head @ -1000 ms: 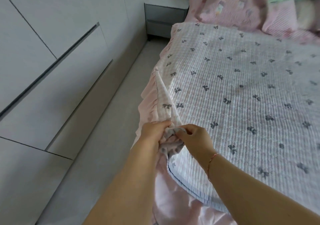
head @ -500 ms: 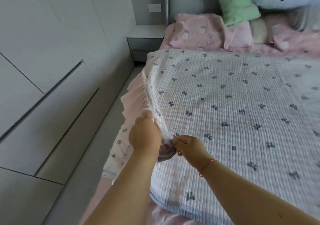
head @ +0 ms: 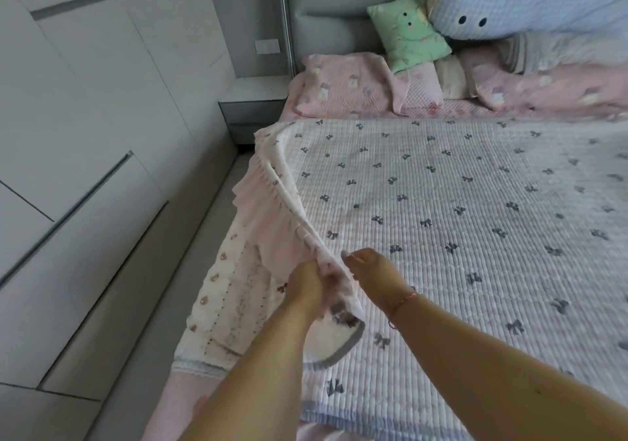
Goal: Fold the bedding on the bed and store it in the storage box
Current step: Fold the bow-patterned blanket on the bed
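A white quilted blanket (head: 458, 223) with small dark bows lies spread over the bed. Its left edge is lifted in a taut ridge that runs from the far corner down to my hands. My left hand (head: 306, 287) grips the bunched near corner of the blanket together with the pink frilled layer (head: 268, 216) beneath it. My right hand (head: 368, 267) pinches the same edge just to the right, thumb and fingers closed on the fabric. A grey-trimmed corner flap (head: 343, 345) hangs folded over below my hands. No storage box is in view.
Pink pillows (head: 343, 83), a green cushion (head: 411, 37) and a blue plush (head: 530, 5) sit at the grey headboard. A grey nightstand (head: 253, 107) stands at the bed's far left. White wardrobe doors (head: 85, 168) line a narrow floor aisle (head: 159, 321) on the left.
My view has tilted up towards the headboard. Both hands have lifted the blanket's left edge higher, so it now stands as a taut ridge and the corner flap folds over.
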A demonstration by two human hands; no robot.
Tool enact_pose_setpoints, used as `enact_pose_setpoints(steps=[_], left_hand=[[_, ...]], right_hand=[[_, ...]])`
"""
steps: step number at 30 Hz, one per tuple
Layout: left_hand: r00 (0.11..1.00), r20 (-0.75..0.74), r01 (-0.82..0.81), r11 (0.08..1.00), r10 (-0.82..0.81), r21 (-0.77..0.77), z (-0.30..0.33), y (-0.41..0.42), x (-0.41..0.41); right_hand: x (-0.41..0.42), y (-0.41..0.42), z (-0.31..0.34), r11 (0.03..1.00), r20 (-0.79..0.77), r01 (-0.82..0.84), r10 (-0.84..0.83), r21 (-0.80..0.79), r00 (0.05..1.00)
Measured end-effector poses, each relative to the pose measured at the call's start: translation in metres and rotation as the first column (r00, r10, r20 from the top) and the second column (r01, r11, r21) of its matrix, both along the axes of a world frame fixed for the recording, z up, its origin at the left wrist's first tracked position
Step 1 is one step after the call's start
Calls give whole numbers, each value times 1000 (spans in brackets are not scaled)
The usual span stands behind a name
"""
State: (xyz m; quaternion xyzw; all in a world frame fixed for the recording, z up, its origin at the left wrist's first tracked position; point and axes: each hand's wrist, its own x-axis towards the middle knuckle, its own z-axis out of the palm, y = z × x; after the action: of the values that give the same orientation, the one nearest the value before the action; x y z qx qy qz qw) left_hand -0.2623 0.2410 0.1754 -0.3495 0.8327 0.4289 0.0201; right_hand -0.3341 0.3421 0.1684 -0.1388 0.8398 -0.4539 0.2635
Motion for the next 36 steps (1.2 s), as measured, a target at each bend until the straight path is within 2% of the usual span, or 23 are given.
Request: enact_pose_setpoints(steps=[4, 6, 8, 11, 13, 16, 18, 24, 32, 36], left_hand=[[953, -65, 285, 948, -295, -139, -1, 53, -8], [932, -47, 347, 921, -360, -177, 1, 77, -13], [919, -53, 380, 913, -392, -149, 5, 98, -19], [882, -39, 463, 879, -470, -115, 0, 128, -29], [905, -38, 422, 905, -425, -59, -8, 153, -37], [949, -111, 302, 953, -296, 35, -15, 195, -45], [971, -148, 204, 975, -190, 91, -19, 230, -55], [984, -166, 82, 986, -57, 143, -28, 325, -84], [981, -169, 127, 969, -92, 211, -33, 428, -103], [976, -164, 174, 961, -140, 217, -39, 474, -105]], right_hand=[[-25, 11, 9, 987, 29, 20, -25, 161, 999], [-34, 22, 13, 977, 79, 37, -55, 209, 995], [-47, 40, 13, 964, 78, 22, -44, 266, 996], [-72, 78, 10, 947, 118, 147, -187, 287, 975], [-93, 109, 6, 948, 218, 207, -261, 242, 941], [-116, 157, -7, 945, 440, 325, -312, 48, 842], [-132, 193, -9, 930, 546, 365, -288, -34, 787], [-172, 295, -4, 911, 618, 399, -256, -103, 743], [-187, 403, -15, 916, 568, 399, -306, -44, 764], [-184, 456, -14, 876, 588, 480, -364, -48, 722]])
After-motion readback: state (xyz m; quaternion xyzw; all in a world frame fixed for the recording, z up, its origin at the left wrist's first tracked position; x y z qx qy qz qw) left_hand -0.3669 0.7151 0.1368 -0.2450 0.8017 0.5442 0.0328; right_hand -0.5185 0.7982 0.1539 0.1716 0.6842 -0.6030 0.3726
